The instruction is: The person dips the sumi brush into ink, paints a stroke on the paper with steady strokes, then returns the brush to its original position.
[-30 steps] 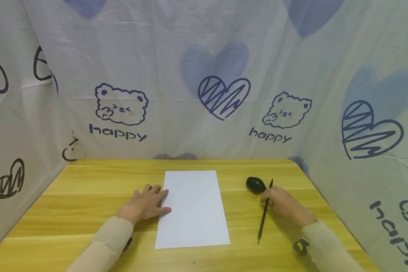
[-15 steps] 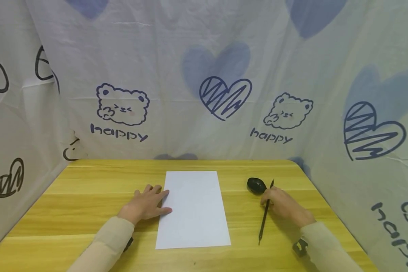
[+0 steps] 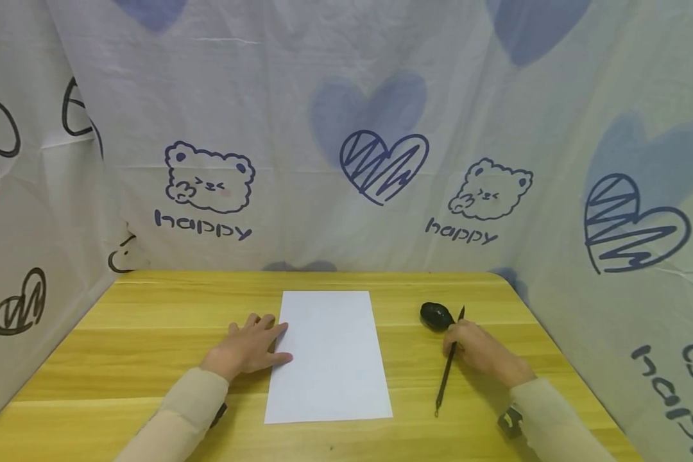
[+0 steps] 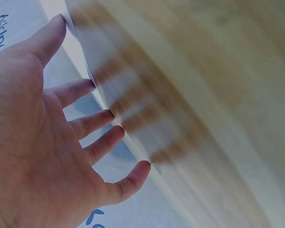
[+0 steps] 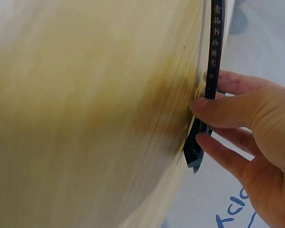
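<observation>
My left hand (image 3: 245,350) lies with spread fingers at the left edge of a blank white sheet of paper (image 3: 335,359), thumb and index finger over that edge. In the left wrist view its fingertips (image 4: 141,167) touch the surface. My right hand (image 3: 482,346) pinches a dark calligraphy brush (image 3: 446,382), its handle (image 5: 214,47) marked with pale characters. The brush slants over the table, pointed end away from me and hanging loop toward me. Just beyond the right fingers sits a glossy black oval object (image 3: 436,316); its kind is unclear.
The yellow wood-grain table (image 3: 167,308) meets a white printed cloth (image 3: 300,212) at the back and both sides. A dark wrist device (image 3: 511,421) sits under the right sleeve.
The loop end of the brush has swung slightly left in my right hand. My left hand and the paper stay put; the head view has shifted a little.
</observation>
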A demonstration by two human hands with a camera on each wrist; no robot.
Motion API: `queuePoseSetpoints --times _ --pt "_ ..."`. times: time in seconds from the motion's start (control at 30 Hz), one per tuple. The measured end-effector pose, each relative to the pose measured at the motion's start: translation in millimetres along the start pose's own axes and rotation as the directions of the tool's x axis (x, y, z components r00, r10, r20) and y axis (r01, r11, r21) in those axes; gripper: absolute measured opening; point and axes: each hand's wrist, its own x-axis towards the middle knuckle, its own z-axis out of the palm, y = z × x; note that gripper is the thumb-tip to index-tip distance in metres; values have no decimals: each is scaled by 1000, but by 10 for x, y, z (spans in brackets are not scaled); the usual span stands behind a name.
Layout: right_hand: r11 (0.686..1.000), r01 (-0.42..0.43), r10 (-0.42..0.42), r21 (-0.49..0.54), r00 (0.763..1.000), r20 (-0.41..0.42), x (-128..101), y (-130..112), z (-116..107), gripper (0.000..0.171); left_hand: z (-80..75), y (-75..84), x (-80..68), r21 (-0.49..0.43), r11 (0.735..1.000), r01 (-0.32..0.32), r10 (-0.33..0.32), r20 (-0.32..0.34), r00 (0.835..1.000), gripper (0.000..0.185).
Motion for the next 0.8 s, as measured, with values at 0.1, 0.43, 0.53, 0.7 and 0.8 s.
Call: queuePoseSetpoints --times 0.1,0.43,0.53,0.7,0.8 --pt "1000 -8 8 0 1000 11 4 -5 -4 40 -12 5 -8 7 1000 -3 3 -5 1000 78" --pt "1000 -4 3 -28 999 -33 31 -64 -62 34 21 -11 0 9 1000 -3 3 -1 1000 77" --pt "998 -7 4 -56 998 -64 77 -94 -130 28 26 -16 6 10 1000 -6 6 -5 1000 77" --pt "993 -62 57 -103 997 -51 186 -187 -260 25 15 -6 14 9 1000 -2 2 -3 1000 77" --pt "990 -58 52 -128 997 -48 280 -269 -308 24 0 6 8 9 1000 -2 2 -2 1000 77"
